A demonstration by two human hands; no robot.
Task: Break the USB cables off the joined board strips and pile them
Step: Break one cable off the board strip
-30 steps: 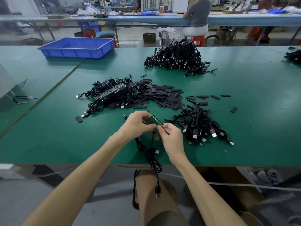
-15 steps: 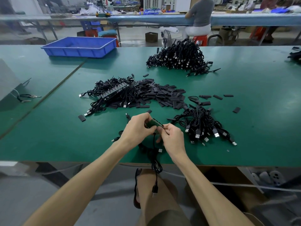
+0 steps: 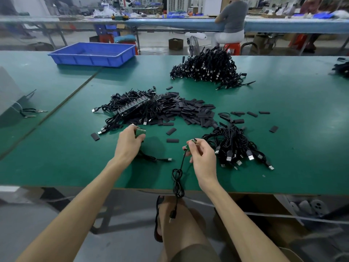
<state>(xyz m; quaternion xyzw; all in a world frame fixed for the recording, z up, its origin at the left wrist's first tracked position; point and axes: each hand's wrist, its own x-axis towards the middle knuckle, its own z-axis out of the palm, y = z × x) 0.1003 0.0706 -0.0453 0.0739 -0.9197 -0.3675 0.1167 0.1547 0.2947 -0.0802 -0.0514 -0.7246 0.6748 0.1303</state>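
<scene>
Board strip and one USB cable held apart, above the table.
Left hand (image 3: 130,143) grips the green board strip (image 3: 141,132); right hand (image 3: 203,156) pinches the USB cable (image 3: 177,178) by its board end, just beside the near cable pile (image 3: 236,146). Blue tray (image 3: 90,60) stands well apart.

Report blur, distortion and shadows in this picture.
Head view: wide-angle stretch swells the forearms toward the bottom corners; head view: left hand and right hand are sharp, the workshop beyond the blue plastic tray is soft; head view: even light, a faint shadow on the green table mat beside the left hand.
</scene>
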